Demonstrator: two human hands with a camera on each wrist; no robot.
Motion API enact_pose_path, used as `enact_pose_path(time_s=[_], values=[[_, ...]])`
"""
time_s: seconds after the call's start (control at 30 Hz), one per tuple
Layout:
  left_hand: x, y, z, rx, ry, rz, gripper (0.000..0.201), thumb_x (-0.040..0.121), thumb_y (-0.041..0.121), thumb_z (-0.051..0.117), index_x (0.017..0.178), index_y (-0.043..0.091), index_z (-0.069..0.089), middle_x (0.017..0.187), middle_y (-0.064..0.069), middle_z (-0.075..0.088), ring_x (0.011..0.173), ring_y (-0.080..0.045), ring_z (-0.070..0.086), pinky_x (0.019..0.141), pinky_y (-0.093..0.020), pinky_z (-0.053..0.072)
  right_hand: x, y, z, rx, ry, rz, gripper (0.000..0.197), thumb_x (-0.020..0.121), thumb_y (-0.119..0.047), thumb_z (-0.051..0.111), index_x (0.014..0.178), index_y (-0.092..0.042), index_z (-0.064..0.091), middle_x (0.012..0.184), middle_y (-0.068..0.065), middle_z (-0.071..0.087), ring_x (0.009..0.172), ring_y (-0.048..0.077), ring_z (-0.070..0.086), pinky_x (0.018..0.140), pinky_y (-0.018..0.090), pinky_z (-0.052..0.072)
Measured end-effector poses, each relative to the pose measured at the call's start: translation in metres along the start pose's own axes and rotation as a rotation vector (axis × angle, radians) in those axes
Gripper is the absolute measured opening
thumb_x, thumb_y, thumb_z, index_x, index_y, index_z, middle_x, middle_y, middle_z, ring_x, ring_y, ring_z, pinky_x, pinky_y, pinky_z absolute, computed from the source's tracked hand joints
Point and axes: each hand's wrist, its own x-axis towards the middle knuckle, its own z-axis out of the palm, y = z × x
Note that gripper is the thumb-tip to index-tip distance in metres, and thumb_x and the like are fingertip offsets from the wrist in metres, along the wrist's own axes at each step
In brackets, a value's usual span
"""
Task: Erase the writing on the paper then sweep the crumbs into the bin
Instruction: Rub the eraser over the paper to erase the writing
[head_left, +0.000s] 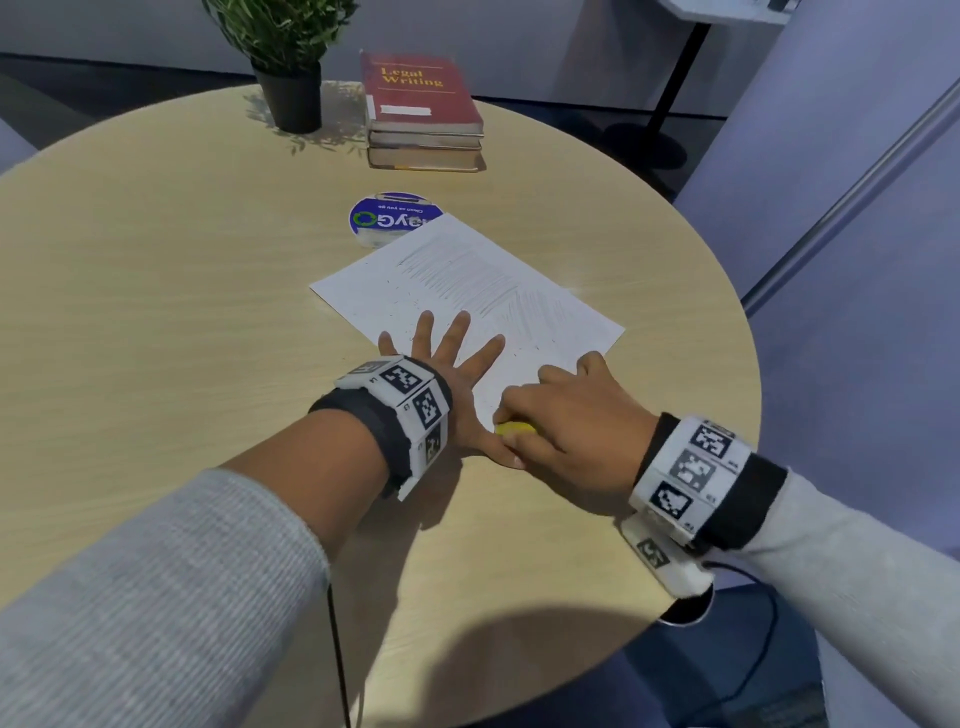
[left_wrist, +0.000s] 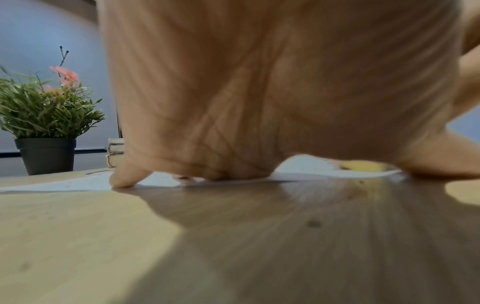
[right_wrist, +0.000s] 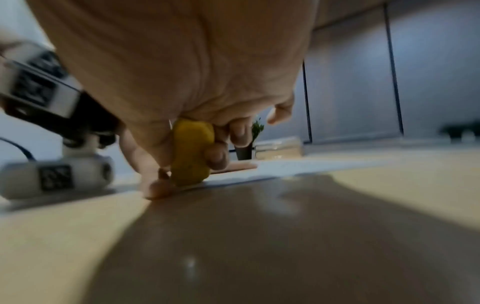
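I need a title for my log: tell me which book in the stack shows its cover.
The top book, the red one titled "Legal Writing". The books under it show only their page edges.

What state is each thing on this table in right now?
White paper sheet: flat, pencil marks remain, crumbs scattered.
Yellow eraser: gripped, pressed to the sheet's near corner.
Left hand: fingers spread, pressing the sheet.
Right hand: curled round the eraser.
Red book: closed, topping a stack.
Potted plant: upright.
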Motion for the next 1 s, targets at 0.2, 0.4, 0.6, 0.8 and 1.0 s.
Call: enact_pose_path(time_s=[0.2, 0.4, 0.6, 0.8, 1.0], values=[[-0.001, 0.000, 0.000, 0.000, -0.005, -0.006, 0.142, 0.037, 0.104, 0.046, 0.146, 0.049, -0.026, 0.156, 0.004, -0.039, 0.143, -0.035, -0.035, 0.110, -0.071, -0.012, 0.003, 0.027, -0.012, -0.029, 0.063, 0.183, 0.022, 0.093, -0.044, 0.028, 0.094, -0.035, 0.049, 0.082, -0.018, 0.056, 0.088, 0.011, 0.042, 0.087, 0.043, 0.027], [0.000, -0.001, -0.001, 0.004, -0.008, -0.009, 0.143, 0.037, 0.105, 0.046, 0.146, 0.048, -0.027, 0.156, 0.004, -0.039, 0.143, -0.036, -0.034, 0.109, -0.071, -0.012, 0.006, 0.026, -0.014, 0.017, 0.023, 0.152, 0.023, 0.096, -0.046, 0.030, 0.100, -0.036, 0.051, 0.082, -0.019, 0.054, 0.092, 0.011, 0.043, 0.083, 0.040, 0.023], [0.001, 0.000, -0.001, 0.008, -0.017, -0.005, 0.142, 0.039, 0.103, 0.048, 0.145, 0.048, -0.028, 0.155, 0.003, -0.040, 0.143, -0.036, -0.034, 0.109, -0.072, -0.011, -0.003, 0.000, -0.002, -0.002, 0.004, -0.008, 0.026, 0.093, -0.048, 0.028, 0.098, -0.035, 0.051, 0.077, -0.018, 0.054, 0.083, 0.009, 0.039, 0.083, 0.040, 0.026], [-0.001, 0.000, -0.001, 0.003, -0.023, -0.011, 0.143, 0.036, 0.105, 0.046, 0.146, 0.048, -0.027, 0.155, 0.003, -0.040, 0.143, -0.035, -0.035, 0.110, -0.072, -0.012, 0.001, 0.028, -0.012, -0.032, 0.069, 0.202, 0.023, 0.093, -0.046, 0.028, 0.094, -0.035, 0.048, 0.084, -0.016, 0.058, 0.086, 0.011, 0.041, 0.090, 0.045, 0.027], [-0.002, 0.000, -0.001, -0.007, -0.009, -0.015, 0.143, 0.037, 0.104, 0.047, 0.147, 0.048, -0.026, 0.156, 0.004, -0.038, 0.143, -0.035, -0.033, 0.110, -0.071, -0.012, -0.004, 0.024, -0.014, 0.009, 0.038, 0.166, 0.022, 0.094, -0.047, 0.032, 0.097, -0.036, 0.051, 0.073, -0.021, 0.047, 0.088, 0.011, 0.042, 0.086, 0.040, 0.025]])
